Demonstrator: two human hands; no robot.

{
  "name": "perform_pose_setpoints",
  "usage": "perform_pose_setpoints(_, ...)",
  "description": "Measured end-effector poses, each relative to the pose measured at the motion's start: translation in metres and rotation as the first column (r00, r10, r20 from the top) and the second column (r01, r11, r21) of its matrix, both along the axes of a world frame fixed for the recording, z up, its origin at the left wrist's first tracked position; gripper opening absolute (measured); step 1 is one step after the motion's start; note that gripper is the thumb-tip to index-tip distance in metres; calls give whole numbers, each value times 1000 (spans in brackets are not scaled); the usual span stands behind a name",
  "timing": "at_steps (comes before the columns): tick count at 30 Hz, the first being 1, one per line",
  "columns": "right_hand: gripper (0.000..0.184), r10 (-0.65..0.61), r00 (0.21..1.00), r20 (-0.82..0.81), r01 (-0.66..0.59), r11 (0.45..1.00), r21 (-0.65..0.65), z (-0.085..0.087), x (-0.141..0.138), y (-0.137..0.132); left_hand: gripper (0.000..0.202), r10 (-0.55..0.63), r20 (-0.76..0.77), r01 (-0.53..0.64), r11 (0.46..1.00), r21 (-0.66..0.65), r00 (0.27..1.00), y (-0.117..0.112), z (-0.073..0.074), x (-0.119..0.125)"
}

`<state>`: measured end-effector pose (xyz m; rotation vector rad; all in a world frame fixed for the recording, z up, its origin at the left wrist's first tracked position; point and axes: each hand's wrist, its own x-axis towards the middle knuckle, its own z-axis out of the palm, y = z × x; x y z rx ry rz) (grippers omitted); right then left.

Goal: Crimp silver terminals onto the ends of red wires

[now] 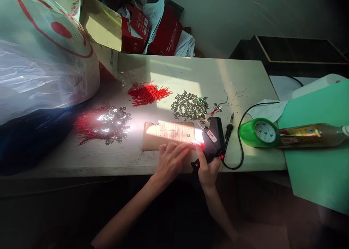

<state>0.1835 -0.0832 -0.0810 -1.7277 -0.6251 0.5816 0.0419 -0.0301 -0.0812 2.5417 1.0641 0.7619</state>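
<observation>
My right hand (208, 169) is closed around a black soldering gun (214, 138), its metal tip pointing up and left over the right end of a cardboard piece (152, 136). My left hand (171, 160) rests at the cardboard's front edge, with its fingertips drawn together close to the gun's red trigger area. Whatever they pinch is lost in glare. A small metal part (188, 135) and a thin wire lie on the cardboard. Behind it is a heap of small metal parts (188, 105).
Red wires (148, 93) lie behind the cardboard; wires with metal ends (103, 123) lie left. At right are a pen-like soldering iron (229, 129), a black cable (240, 154), green tape (259, 132) and a bottle (311, 135). A large plastic bag (49, 60) crowds the left.
</observation>
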Motion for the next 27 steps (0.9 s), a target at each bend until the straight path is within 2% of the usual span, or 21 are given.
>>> perform_pose_setpoints(5,48,-35,999,-30,35,999,15,-5,0,0,16,65,36,-66,998,22,997,8,-1,-1)
perform_pose_setpoints(10,50,-38,998,-48,39,999,26,-7,2,0,14,21,15,-21,1000,-14,1000,16,2,-6)
perform_pose_setpoints(16,47,-28,998,-63,30,999,33,-6,3,0,12,37,-9,-37,999,3,999,16,7,-2)
perform_pose_setpoints(27,45,-18,998,-67,23,997,68,-3,3,1,16,105,80,-102,994,-37,991,16,2,4)
